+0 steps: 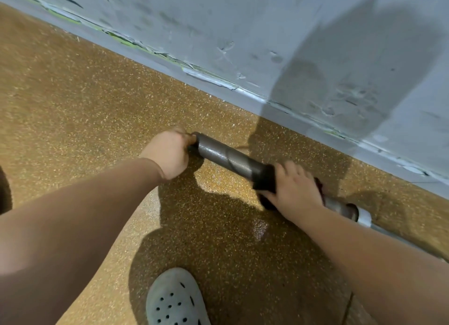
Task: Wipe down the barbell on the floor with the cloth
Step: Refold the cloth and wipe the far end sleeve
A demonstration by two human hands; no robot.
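Gripping end of grey metal barbell (230, 159) in left hand (170, 152), steadying it; clasping dark cloth (264, 178) round it in right hand (295, 186).

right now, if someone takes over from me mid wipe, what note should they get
Left hand: grips the very end of the barbell.
Right hand: holds the dark cloth wrapped round the thick end section, further along the bar.
Barbell: lies on the speckled floor beside the grey wall. Its far part runs out of view to the right.
Done: cloth is on the bar, but which parts are already clean cannot be told.
Left: probably work the cloth along the whole bar, including the thinner part past the right hand.
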